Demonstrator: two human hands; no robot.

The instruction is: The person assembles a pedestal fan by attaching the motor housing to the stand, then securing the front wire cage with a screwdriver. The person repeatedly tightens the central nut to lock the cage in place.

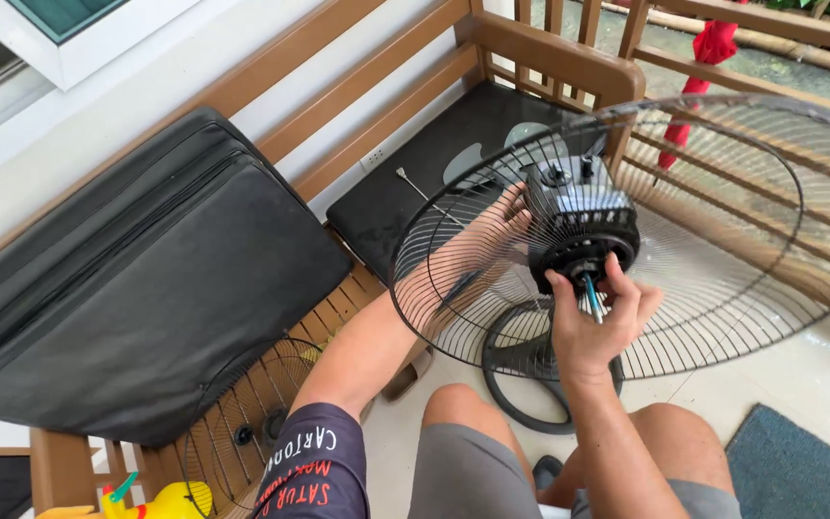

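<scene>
My right hand (593,322) pinches a screwdriver (593,298) at the fan motor (580,221); my left hand (501,216) reaches behind the wire guard (722,288), its grip unclear. Beyond stands a wooden bench (386,96) with dark cushions (146,279).

Single head-worn view, steeply downward and close over the wire fan guard (626,240) and wooden bench (357,106).

The wire fan guard (713,240) fences off the fan motor (580,226) on nearly every side; only narrow gaps between its wires lie open. The left hand (497,216) sits behind the mesh, the right hand (593,322) at the hub's front. The wooden bench armrest (549,53) and black cushion (136,288) crowd the left; pale floor tile (799,384) at right lies open
</scene>
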